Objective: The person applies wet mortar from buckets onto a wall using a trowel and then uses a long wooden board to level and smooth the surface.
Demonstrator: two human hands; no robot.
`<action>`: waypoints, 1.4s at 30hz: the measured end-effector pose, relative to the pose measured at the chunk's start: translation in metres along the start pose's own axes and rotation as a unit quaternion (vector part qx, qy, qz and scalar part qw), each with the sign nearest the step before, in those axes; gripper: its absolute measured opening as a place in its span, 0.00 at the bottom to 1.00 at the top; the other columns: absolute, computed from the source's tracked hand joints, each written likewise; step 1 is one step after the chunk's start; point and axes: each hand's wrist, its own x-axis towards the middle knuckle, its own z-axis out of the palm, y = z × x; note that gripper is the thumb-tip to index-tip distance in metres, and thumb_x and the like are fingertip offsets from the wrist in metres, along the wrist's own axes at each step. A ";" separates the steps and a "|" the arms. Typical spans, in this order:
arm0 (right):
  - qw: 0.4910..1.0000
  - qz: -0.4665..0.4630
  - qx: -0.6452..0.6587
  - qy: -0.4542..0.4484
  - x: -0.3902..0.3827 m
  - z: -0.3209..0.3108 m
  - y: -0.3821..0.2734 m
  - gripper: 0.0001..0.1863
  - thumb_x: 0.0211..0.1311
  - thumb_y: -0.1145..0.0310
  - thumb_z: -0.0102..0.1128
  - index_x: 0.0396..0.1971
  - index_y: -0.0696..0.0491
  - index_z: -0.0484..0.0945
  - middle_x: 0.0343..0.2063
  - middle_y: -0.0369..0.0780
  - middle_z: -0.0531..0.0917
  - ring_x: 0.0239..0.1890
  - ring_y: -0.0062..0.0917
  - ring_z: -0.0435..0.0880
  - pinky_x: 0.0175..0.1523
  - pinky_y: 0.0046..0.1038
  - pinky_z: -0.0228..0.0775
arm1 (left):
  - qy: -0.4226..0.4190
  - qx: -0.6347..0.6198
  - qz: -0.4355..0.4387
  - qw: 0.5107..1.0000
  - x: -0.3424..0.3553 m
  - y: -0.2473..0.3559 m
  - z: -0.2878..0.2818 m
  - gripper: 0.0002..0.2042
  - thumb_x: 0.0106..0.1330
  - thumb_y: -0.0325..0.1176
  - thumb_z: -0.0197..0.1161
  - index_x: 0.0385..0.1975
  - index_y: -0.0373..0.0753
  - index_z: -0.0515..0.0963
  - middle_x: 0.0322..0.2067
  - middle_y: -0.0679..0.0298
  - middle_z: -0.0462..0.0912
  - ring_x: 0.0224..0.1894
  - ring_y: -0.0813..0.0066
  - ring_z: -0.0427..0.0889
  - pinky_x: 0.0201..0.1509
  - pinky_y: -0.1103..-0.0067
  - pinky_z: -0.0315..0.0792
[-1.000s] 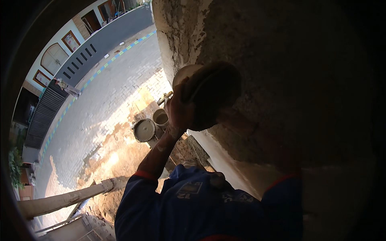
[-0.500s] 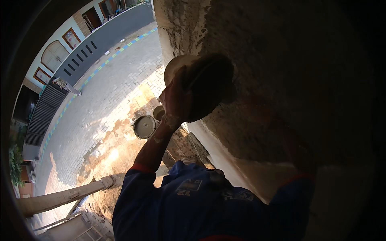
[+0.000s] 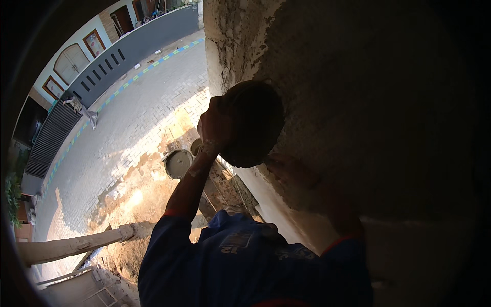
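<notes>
My left hand (image 3: 216,123) is closed on the left side of a dark, round bowl-shaped vessel (image 3: 255,123), holding it up close to the wall. Deep shadow hides what the vessel contains. Below its lower right edge is my right hand (image 3: 290,171), dim against the wall; its fingers are too dark to make out, and whether it touches the vessel is unclear. The rough wall (image 3: 240,46) fills the right side, bare and patchy at its lit edge and very dark farther right.
Below stand a bucket of grey mortar (image 3: 179,163) and a smaller pail (image 3: 196,147), beside wooden planks (image 3: 217,187). A thick pole (image 3: 82,245) crosses at lower left. Beyond lie a paved street (image 3: 138,117), a grey boundary wall (image 3: 148,38) and a person (image 3: 82,110) near a dark gate.
The vessel has tipped from a slanted pose to a rounder outline and come slightly lower. My right hand has moved left and down, close to the vessel.
</notes>
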 end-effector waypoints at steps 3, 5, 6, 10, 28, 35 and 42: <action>0.994 -0.024 -0.107 0.021 -0.017 0.000 -0.036 0.23 0.61 0.53 0.52 0.47 0.56 0.69 0.26 0.33 0.73 0.19 0.13 0.66 0.23 0.18 0.63 | 0.045 -0.098 -0.008 0.994 0.013 -0.036 -0.008 0.18 0.48 0.29 0.55 0.42 0.42 0.71 0.34 0.52 0.81 0.40 0.53 0.79 0.42 0.66 0.71; 0.988 -0.029 -0.143 0.044 -0.043 -0.001 -0.087 0.25 0.58 0.54 0.56 0.50 0.56 0.67 0.28 0.34 0.73 0.21 0.13 0.67 0.26 0.19 0.65 | 0.079 -0.131 -0.013 0.988 0.016 -0.060 -0.026 0.18 0.46 0.26 0.54 0.41 0.38 0.72 0.34 0.53 0.80 0.40 0.55 0.79 0.44 0.69 0.71; 0.983 -0.028 -0.172 0.052 -0.048 0.000 -0.103 0.28 0.55 0.56 0.60 0.52 0.55 0.65 0.30 0.35 0.73 0.24 0.14 0.68 0.28 0.20 0.66 | 0.108 -0.125 -0.017 0.986 0.018 -0.074 -0.039 0.18 0.46 0.27 0.54 0.41 0.37 0.71 0.34 0.53 0.80 0.39 0.56 0.79 0.44 0.69 0.70; 0.937 -0.052 -0.288 0.191 -0.097 -0.042 -0.122 0.37 0.50 0.56 0.65 0.58 0.52 0.58 0.33 0.37 0.74 0.33 0.20 0.74 0.37 0.24 0.68 | 0.107 -0.172 -0.033 0.979 0.002 -0.075 -0.013 0.17 0.46 0.28 0.55 0.40 0.36 0.70 0.32 0.53 0.78 0.37 0.58 0.79 0.43 0.70 0.70; 0.709 -0.395 -0.578 0.086 -0.170 0.010 -0.301 0.24 0.48 0.64 0.65 0.44 0.57 0.71 0.27 0.44 0.78 0.29 0.35 0.79 0.33 0.30 0.70 | 0.138 -0.129 -0.100 0.977 -0.035 -0.137 -0.025 0.16 0.45 0.26 0.53 0.38 0.34 0.70 0.33 0.51 0.77 0.39 0.56 0.76 0.44 0.68 0.68; 0.742 -0.201 -0.495 0.405 -0.175 -0.098 -0.284 0.29 0.58 0.55 0.56 0.56 0.53 0.65 0.39 0.41 0.78 0.28 0.19 0.77 0.32 0.23 0.71 | 0.117 -0.180 -0.059 0.975 -0.066 -0.137 -0.002 0.17 0.42 0.23 0.51 0.36 0.31 0.69 0.30 0.53 0.75 0.35 0.60 0.75 0.43 0.72 0.67; 0.576 -0.194 -0.341 0.717 -0.290 -0.128 -0.247 0.36 0.56 0.45 0.55 0.59 0.53 0.61 0.27 0.34 0.74 0.26 0.14 0.69 0.31 0.19 0.65 | 0.115 -0.121 -0.124 0.978 -0.094 -0.169 0.007 0.18 0.42 0.24 0.52 0.38 0.34 0.70 0.30 0.57 0.75 0.34 0.65 0.75 0.42 0.73 0.68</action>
